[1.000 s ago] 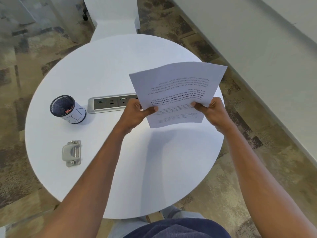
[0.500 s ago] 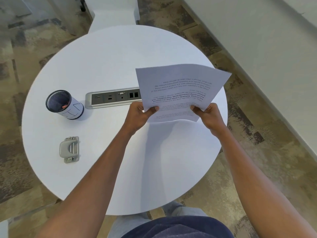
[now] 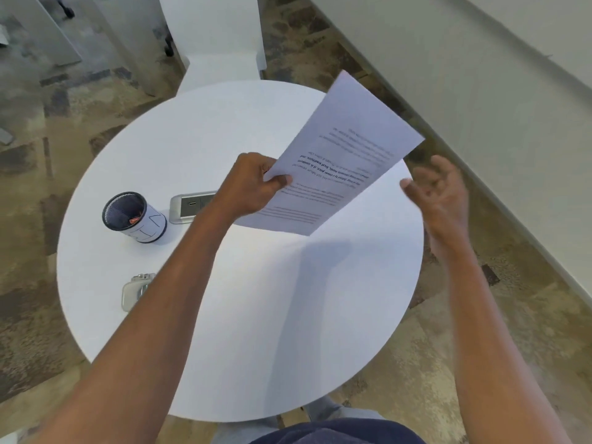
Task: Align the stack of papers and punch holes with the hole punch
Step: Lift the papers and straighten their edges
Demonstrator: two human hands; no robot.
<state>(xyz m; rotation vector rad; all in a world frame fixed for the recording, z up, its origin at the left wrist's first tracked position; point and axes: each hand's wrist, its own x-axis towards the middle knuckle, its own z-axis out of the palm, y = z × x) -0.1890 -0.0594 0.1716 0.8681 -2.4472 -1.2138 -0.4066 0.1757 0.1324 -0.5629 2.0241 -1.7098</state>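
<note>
Pinched between thumb and curled fingers, the stack of papers (image 3: 339, 161) is held by the left hand (image 3: 253, 184) alone, gripped at its left edge just above the middle of the frame. The sheets are held up off the round white table (image 3: 198, 139) and slant, their far corner pointing toward the upper right of the frame and their near corner dipping toward the tabletop. Printed lines on the top sheet read upside down from this view, and the edges of the stack look roughly even, though blur hides the fine detail.

At the right of the frame the right hand (image 3: 443, 197) is apart from the papers, its fingers spread loosely and holding nothing; it is blurred.

Lower left on the table lies the hole punch (image 3: 133, 293), a small grey metal piece partly hidden behind the left forearm and well apart from the papers. Above it stands a mesh pen cup (image 3: 134, 217) with a white sleeve and something small and red inside. Just right of the cup, a silver power strip (image 3: 187, 206) is set into the tabletop, its right end covered by the left wrist.

Patterned brown and grey carpet (image 3: 35, 315) surrounds the table, and a pale wall (image 3: 480, 75) runs along the upper right.
</note>
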